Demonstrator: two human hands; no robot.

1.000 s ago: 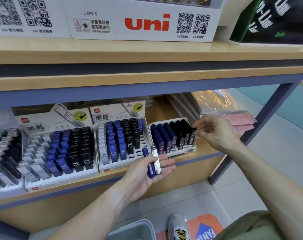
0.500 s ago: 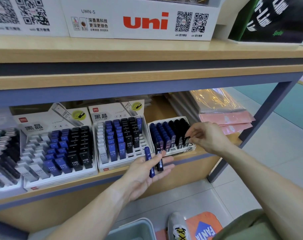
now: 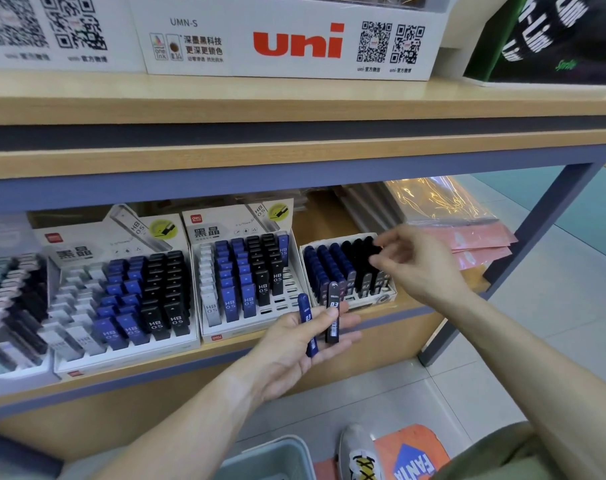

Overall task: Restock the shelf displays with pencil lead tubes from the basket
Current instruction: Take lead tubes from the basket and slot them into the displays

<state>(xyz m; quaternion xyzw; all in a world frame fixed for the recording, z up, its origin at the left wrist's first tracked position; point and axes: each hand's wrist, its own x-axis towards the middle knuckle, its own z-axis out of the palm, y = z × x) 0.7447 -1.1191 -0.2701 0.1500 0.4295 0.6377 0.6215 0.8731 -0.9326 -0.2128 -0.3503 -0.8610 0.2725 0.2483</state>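
Your left hand (image 3: 296,344) lies palm up in front of the shelf edge, fingers loosely curled under two pencil lead tubes: a blue tube (image 3: 307,325) held down by your thumb and a black tube (image 3: 332,311) beside it, both pointing up toward the displays. Your right hand (image 3: 417,263) hangs over the right display tray (image 3: 386,299), fingers relaxed and slightly bent, holding nothing; blur hides whether the fingertips touch the black tubes below them. That tray holds rows of blue and black tubes. Just to its left stands the middle display (image 3: 240,332), with white, blue and black HB 0.5 tubes and some bare slots at the front. Further left sits a fuller left display (image 3: 121,358). The basket (image 3: 270,459) shows as a grey rim at the bottom edge, near your shoe (image 3: 360,453).
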